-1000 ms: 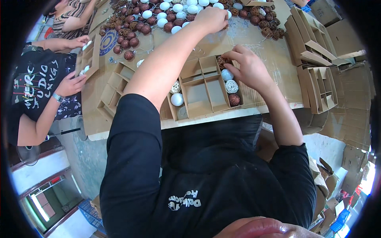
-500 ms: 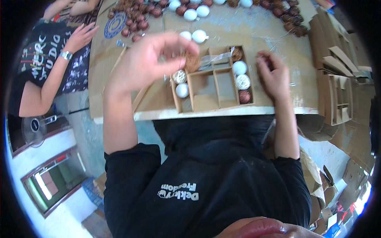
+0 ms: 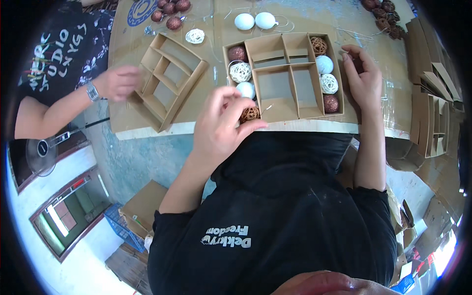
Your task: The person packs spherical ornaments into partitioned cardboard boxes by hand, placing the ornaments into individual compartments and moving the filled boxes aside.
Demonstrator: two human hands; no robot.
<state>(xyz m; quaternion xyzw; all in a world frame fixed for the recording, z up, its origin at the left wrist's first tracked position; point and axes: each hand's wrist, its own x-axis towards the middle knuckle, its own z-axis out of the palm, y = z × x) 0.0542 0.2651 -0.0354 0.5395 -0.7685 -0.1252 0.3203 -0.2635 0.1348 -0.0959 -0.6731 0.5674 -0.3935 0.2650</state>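
Note:
A cardboard compartment box [image 3: 282, 109] lies near the table's front edge. My left hand [image 3: 221, 125] is closed on a brown wicker ball [image 3: 250, 114] at the box's near left corner, thumb and fingers on either side. Above it in the left column are a white ball [image 3: 246, 90], a white wicker ball [image 3: 240, 72] and a dark red glitter ball [image 3: 237, 53]. The right column holds a brown wicker ball [image 3: 318, 45], a white ball [image 3: 324, 64], a white wicker ball [image 3: 329, 83] and a red glitter ball [image 3: 331, 103]. Beside that column my right hand [image 3: 363, 78] rests open, fingers loosely curled, holding nothing.
Another compartment box [image 3: 184, 93] lies to the left, a co-worker's hand [image 3: 120, 82] at its edge. Beyond are a white wicker ball [image 3: 195, 36], white balls [image 3: 254, 21], red balls [image 3: 172, 7] and brown balls [image 3: 386, 17]. Cardboard boxes [image 3: 437, 123] stand at right.
My left hand has brought the brown wicker ball down to the box's near left corner. The view has shifted, and the co-worker's hand is now at the other box. My right hand stays beside the box.

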